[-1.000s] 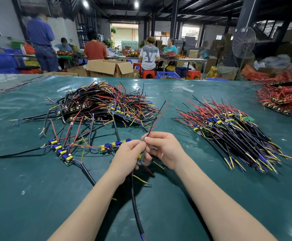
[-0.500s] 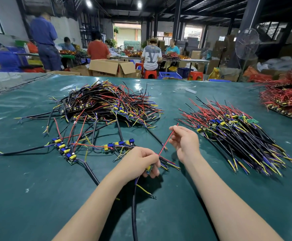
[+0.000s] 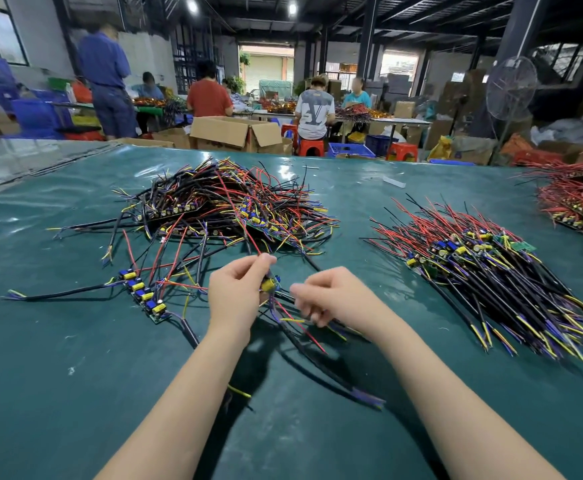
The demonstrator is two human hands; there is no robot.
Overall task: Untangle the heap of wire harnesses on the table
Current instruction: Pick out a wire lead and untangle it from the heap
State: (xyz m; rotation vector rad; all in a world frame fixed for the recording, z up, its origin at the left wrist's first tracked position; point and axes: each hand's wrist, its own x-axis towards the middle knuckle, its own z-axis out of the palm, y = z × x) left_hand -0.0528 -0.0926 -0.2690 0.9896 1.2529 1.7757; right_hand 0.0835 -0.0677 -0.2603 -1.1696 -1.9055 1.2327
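Head view: the left grip [image 3: 238, 292] is pinching one harness [image 3: 270, 284] just above the bench [image 3: 75, 375]. The right grip [image 3: 335, 296], at its 3 o'clock, is curling over the trailing wires [image 3: 304, 332]; it is blurred, so I cannot tell whether it is holding them. The tangled heap [image 3: 227, 206] is lying at 12 o'clock.

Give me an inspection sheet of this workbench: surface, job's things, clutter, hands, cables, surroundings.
Surface: green table cover, wrinkled, glossy.
Job's things: tangled heap at far left; sorted pile at right; one loose harness near left.
Clutter: white scrap beyond the piles; red wire stack at far right.
Hands: left hand grips a board; right hand curls over its wires, grip blurred.
Cables: black leads trail from the board toward the person.
Surroundings: workers, box, fan behind.
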